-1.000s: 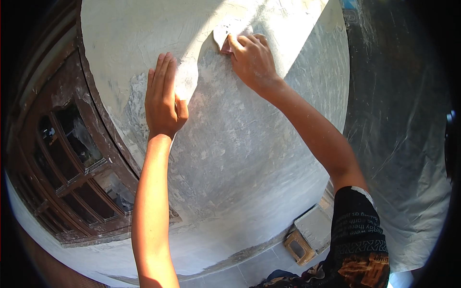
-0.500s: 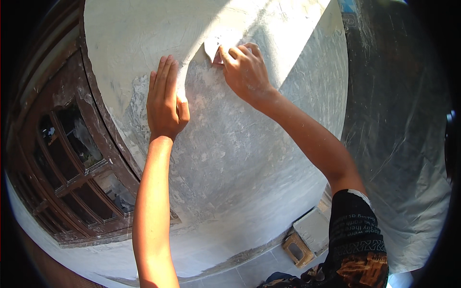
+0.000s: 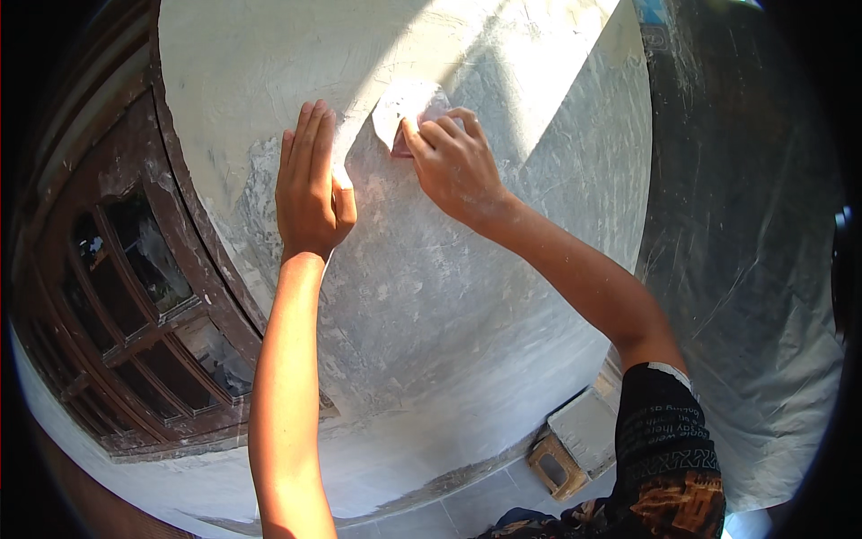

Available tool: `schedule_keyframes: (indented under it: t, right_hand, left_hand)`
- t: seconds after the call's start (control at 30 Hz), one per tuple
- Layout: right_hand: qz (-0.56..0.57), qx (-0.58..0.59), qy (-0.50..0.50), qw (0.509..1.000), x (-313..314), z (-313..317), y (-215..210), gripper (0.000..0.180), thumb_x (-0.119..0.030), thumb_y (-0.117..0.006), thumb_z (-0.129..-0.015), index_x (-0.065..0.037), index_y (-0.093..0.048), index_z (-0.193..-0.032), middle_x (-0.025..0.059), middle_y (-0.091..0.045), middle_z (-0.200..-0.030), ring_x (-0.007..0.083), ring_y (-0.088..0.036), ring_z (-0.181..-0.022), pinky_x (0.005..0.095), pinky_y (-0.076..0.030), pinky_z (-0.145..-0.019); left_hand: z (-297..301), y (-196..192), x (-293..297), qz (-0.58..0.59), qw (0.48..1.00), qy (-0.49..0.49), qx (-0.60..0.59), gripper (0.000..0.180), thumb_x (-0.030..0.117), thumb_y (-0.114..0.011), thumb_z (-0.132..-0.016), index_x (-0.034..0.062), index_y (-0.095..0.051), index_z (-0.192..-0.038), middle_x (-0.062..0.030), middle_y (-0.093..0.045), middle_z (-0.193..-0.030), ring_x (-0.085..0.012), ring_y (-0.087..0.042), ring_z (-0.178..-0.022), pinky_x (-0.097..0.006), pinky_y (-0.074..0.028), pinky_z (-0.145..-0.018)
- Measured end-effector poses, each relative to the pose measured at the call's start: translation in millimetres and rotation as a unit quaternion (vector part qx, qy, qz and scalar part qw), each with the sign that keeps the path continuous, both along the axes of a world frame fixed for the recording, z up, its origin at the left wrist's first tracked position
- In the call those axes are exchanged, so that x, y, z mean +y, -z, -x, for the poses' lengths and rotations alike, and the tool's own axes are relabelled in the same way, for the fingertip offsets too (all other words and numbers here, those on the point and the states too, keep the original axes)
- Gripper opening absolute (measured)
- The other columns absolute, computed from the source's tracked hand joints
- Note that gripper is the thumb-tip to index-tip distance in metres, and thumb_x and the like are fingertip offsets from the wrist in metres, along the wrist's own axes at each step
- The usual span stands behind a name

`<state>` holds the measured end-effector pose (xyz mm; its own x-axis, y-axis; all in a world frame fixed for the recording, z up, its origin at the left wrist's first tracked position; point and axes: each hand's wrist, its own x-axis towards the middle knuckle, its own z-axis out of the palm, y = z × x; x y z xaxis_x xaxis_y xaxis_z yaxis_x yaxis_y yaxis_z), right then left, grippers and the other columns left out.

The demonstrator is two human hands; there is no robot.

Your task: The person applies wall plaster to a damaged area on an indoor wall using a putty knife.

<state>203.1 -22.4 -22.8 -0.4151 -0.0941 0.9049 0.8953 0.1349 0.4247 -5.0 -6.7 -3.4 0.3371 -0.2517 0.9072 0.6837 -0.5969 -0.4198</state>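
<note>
My right hand [image 3: 453, 162] presses a thin, pale, rounded sheet [image 3: 391, 112] against the plastered wall [image 3: 422, 287]. A reddish part of the sheet shows beside my fingertips, and its exact kind is not clear. Those fingers are bent over it, hiding some of its surface. To the left, my left hand [image 3: 310, 193] lies flat on the same wall with its fingers stretched out and holds nothing. Patchy grey and cream plaster surrounds both hands, and a bright band of sunlight falls across the upper wall.
A brown wooden window frame [image 3: 215, 323] with glass panes borders the wall at left. Grey sheeting [image 3: 745, 269] hangs at right. Low down, a dusty box-like object [image 3: 561, 467] with an oval opening stands on the tiled floor [image 3: 485, 503] by the wall's foot.
My right hand has slid the pale sheet down and slightly left along the wall, and more of the sheet shows. The left hand stays almost in place.
</note>
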Motion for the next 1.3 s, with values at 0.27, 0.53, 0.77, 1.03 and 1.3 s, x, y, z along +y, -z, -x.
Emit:
schedule_keyframes:
  t: [0.27, 0.53, 0.77, 1.03, 1.3]
  right_hand:
    - [-0.091, 0.069, -0.048, 0.992, -18, -38, -77, 0.026, -0.005, -0.069, -0.083, -0.005, -0.071, -0.108, 0.0083, -0.071, -0.09, 0.0228, -0.067, -0.089, 0.0399, -0.045, -0.094]
    - [0.033, 0.007, -0.052, 0.998, -24, -2, 20, 0.025, -0.004, -0.063, -0.086, 0.0, -0.07, -0.11, 0.0078, -0.069, -0.089, 0.0198, -0.066, -0.089, 0.0431, -0.041, -0.098]
    - [-0.09, 0.089, -0.024, 0.992, -11, -59, -85, 0.019, -0.005, -0.062, -0.085, -0.003, -0.069, -0.101, 0.0078, -0.07, -0.09, 0.0243, -0.066, -0.091, 0.0417, -0.043, -0.093]
    - [0.007, 0.017, -0.042, 0.999, -20, -14, -4, 0.027, -0.006, -0.06, -0.088, -0.001, -0.069, -0.113, 0.0076, -0.069, -0.09, 0.0215, -0.066, -0.092, 0.0427, -0.04, -0.099]
    - [-0.033, 0.061, 0.003, 0.998, 5, -40, -74, 0.028, -0.005, -0.067, -0.083, -0.006, -0.07, -0.111, 0.0084, -0.071, -0.092, 0.0236, -0.068, -0.092, 0.0418, -0.045, -0.091]
  left_hand:
    - [-4, -2, 6, -0.02, 1.0, -0.004, 0.008, 0.062, 0.011, -0.042, -0.082, -0.0001, -0.045, -0.143, -0.0176, -0.048, -0.148, -0.0326, -0.04, -0.142, -0.051, -0.027, -0.118]
    - [1, 0, 5, -0.007, 1.0, 0.008, 0.007, 0.063, 0.011, -0.041, -0.082, 0.0001, -0.044, -0.144, -0.018, -0.047, -0.148, -0.0341, -0.039, -0.142, -0.052, -0.026, -0.118]
    - [-10, -2, 7, -0.015, 1.0, 0.01, 0.005, 0.064, 0.01, -0.041, -0.08, 0.0009, -0.045, -0.143, -0.0181, -0.048, -0.148, -0.0328, -0.04, -0.142, -0.051, -0.027, -0.118]
    - [0, -1, 3, -0.011, 1.0, 0.006, 0.009, 0.063, 0.009, -0.039, -0.081, -0.0006, -0.044, -0.144, -0.0179, -0.047, -0.149, -0.0354, -0.04, -0.142, -0.053, -0.026, -0.118]
    - [-9, 0, 6, -0.004, 1.0, 0.023, 0.005, 0.062, 0.009, -0.04, -0.083, -0.0009, -0.044, -0.144, -0.0184, -0.046, -0.149, -0.0355, -0.039, -0.142, -0.053, -0.026, -0.118]
